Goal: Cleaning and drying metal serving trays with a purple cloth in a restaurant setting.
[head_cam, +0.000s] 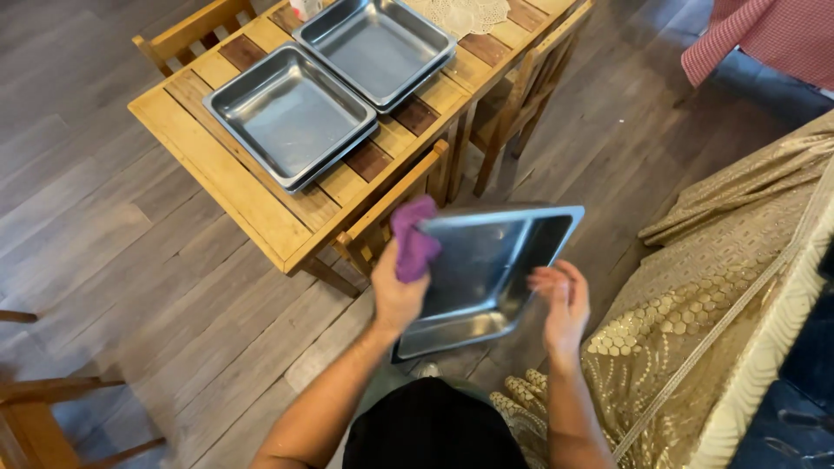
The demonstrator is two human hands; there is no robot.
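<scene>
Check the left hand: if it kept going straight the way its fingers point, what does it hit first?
Left hand with the purple cloth points up and away, so likely the wooden chair back by the table; depth is unclear.

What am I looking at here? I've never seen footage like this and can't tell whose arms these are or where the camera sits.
There is one picture, taken by a camera worn on a person's head and looking down, so the two bare arms at the bottom are that person's own. The left hand presses a purple cloth against a deep steel pan, which is tilted up in the air. The right hand is at the pan's right edge; it is blurred, so its grip is unclear. Ahead stands a wooden table with two more steel pans side by side and a white lace doily. Wooden chairs surround it, and a gold patterned cloth lies at the right.
</scene>
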